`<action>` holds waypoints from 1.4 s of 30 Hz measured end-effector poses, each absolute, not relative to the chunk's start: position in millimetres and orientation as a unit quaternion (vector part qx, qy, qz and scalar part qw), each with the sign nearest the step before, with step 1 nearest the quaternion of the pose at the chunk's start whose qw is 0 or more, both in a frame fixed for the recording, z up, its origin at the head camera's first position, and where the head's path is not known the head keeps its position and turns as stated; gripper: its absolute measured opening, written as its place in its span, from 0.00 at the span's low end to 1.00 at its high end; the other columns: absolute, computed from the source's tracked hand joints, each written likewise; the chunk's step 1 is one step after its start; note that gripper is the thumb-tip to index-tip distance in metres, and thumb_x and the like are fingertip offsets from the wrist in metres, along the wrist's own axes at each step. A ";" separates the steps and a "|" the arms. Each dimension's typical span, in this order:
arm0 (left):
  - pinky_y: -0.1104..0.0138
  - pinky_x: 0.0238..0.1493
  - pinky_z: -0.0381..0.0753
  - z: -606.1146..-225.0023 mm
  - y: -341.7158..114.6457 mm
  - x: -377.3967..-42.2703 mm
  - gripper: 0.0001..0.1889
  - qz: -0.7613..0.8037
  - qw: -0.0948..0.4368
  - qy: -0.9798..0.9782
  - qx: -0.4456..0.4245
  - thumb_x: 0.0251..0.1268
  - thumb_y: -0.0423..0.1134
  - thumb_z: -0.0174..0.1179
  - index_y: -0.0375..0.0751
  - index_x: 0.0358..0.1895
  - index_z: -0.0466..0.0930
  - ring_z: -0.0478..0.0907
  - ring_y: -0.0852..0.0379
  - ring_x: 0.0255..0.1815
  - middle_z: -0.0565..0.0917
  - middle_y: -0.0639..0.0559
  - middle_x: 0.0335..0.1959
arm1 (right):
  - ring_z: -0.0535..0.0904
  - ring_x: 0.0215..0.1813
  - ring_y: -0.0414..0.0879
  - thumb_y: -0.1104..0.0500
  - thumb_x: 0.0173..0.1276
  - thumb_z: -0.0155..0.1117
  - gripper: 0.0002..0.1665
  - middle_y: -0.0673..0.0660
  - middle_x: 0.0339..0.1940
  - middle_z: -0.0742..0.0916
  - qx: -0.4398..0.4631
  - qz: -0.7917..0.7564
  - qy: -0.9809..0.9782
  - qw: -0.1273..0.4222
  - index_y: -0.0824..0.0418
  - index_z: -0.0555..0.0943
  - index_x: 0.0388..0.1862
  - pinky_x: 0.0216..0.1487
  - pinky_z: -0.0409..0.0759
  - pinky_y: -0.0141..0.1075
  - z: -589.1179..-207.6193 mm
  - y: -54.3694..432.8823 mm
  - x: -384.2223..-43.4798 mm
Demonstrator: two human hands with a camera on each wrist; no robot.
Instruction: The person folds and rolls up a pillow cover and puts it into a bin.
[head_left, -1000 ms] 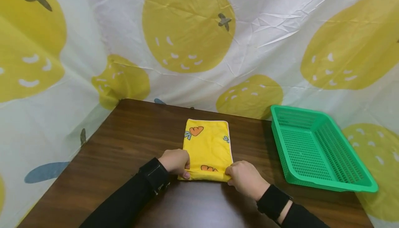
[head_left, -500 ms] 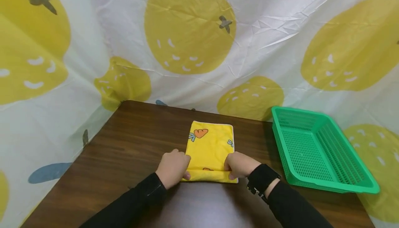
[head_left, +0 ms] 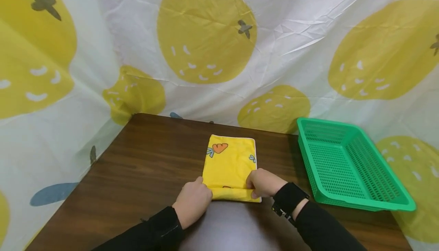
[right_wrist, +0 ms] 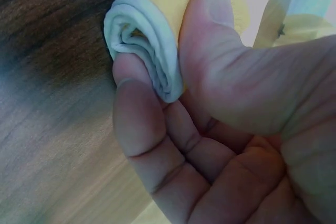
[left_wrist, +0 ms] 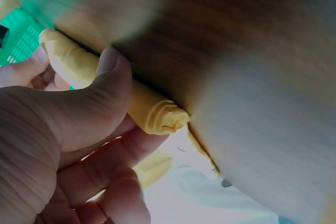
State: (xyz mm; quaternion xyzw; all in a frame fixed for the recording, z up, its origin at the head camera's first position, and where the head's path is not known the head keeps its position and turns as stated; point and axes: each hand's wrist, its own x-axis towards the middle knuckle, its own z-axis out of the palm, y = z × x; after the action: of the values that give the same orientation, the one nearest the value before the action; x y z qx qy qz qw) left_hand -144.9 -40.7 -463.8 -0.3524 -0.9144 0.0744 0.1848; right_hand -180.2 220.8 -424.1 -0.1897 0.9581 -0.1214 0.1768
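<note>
A yellow cloth [head_left: 229, 163] with printed carrots and a white edging lies flat on the dark wooden table [head_left: 154, 152], its near edge rolled into a thick tube. At the left end of that tube, my left hand [head_left: 193, 202] grips it; in the left wrist view the thumb lies over the rolled part [left_wrist: 149, 106] and the fingers sit beneath. My right hand [head_left: 267, 183] pinches the other end, where the right wrist view shows the spiralled white edge [right_wrist: 139, 22] between thumb and fingers.
To the right on the table stands a green plastic basket [head_left: 319, 192] with slotted walls. Behind and at the left hangs a white curtain [head_left: 192, 102] printed with yellow fruit.
The near edge has been rolled a little farther over, covering more of the lower carrot. My left hand has shifted toward me and turned at its end; the right moved slightly forward.
</note>
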 end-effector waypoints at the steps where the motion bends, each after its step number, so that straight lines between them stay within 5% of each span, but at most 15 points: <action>1: 0.64 0.21 0.78 -463.9 -40.9 -145.8 0.10 0.074 0.182 -0.914 -0.355 0.64 0.37 0.73 0.44 0.24 0.90 0.72 0.57 0.26 0.78 0.53 0.18 | 0.74 0.31 0.46 0.71 0.58 0.81 0.12 0.49 0.25 0.81 -0.188 -0.123 0.958 0.179 0.57 0.86 0.29 0.39 0.75 0.40 -424.8 220.7 -180.0; 9: 0.65 0.27 0.78 -462.5 -41.6 -159.2 0.07 0.060 0.134 -0.919 -0.366 0.68 0.39 0.73 0.43 0.31 0.92 0.72 0.57 0.26 0.80 0.52 0.21 | 0.75 0.32 0.46 0.70 0.58 0.82 0.11 0.50 0.26 0.83 -0.175 -0.132 0.960 0.177 0.57 0.88 0.31 0.40 0.77 0.41 -426.4 220.5 -176.5; 15: 0.64 0.26 0.77 -462.2 -36.9 -181.3 0.11 0.055 0.121 -0.915 -0.381 0.69 0.38 0.71 0.44 0.26 0.88 0.71 0.57 0.22 0.78 0.53 0.18 | 0.76 0.32 0.46 0.69 0.56 0.83 0.09 0.49 0.27 0.86 -0.158 -0.130 0.968 0.144 0.58 0.91 0.33 0.43 0.80 0.43 -431.4 221.1 -167.9; 26: 0.61 0.34 0.75 -438.4 -19.3 -233.3 0.18 0.063 -0.099 -0.929 -0.351 0.49 0.44 0.84 0.49 0.17 0.81 0.70 0.56 0.24 0.75 0.55 0.18 | 0.71 0.27 0.43 0.68 0.50 0.86 0.15 0.46 0.21 0.79 -0.193 -0.125 0.969 0.096 0.56 0.84 0.23 0.34 0.72 0.37 -430.0 216.0 -149.7; 33: 0.55 0.25 0.76 -478.4 -23.0 -274.1 0.27 0.033 -0.047 -0.931 -0.359 0.26 0.65 0.88 0.54 0.13 0.79 0.72 0.55 0.24 0.77 0.57 0.18 | 0.73 0.27 0.42 0.66 0.46 0.87 0.22 0.47 0.21 0.78 -0.205 -0.082 0.975 -0.001 0.54 0.78 0.26 0.32 0.74 0.37 -439.0 214.7 -135.8; 38: 0.57 0.29 0.76 -477.3 -24.7 -273.4 0.27 0.023 -0.050 -0.928 -0.369 0.30 0.66 0.86 0.53 0.17 0.80 0.73 0.54 0.25 0.78 0.56 0.19 | 0.75 0.26 0.44 0.64 0.47 0.86 0.15 0.50 0.23 0.80 -0.220 0.000 0.969 -0.114 0.55 0.83 0.23 0.29 0.77 0.37 -448.3 207.9 -115.7; 42: 0.59 0.29 0.73 -463.3 -23.9 -258.9 0.27 0.023 -0.029 -0.926 -0.375 0.32 0.60 0.87 0.50 0.22 0.78 0.70 0.54 0.25 0.74 0.55 0.19 | 0.76 0.28 0.48 0.57 0.44 0.89 0.16 0.53 0.24 0.80 -0.198 0.042 0.969 -0.143 0.58 0.86 0.24 0.31 0.79 0.40 -452.3 201.1 -104.5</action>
State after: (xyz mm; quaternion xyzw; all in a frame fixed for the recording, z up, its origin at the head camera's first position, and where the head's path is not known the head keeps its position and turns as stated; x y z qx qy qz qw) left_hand -258.9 -23.9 -463.3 -0.3751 -0.9262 0.0231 -0.0293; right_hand -104.5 201.1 -452.3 -0.1978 0.9688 0.0420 -0.1434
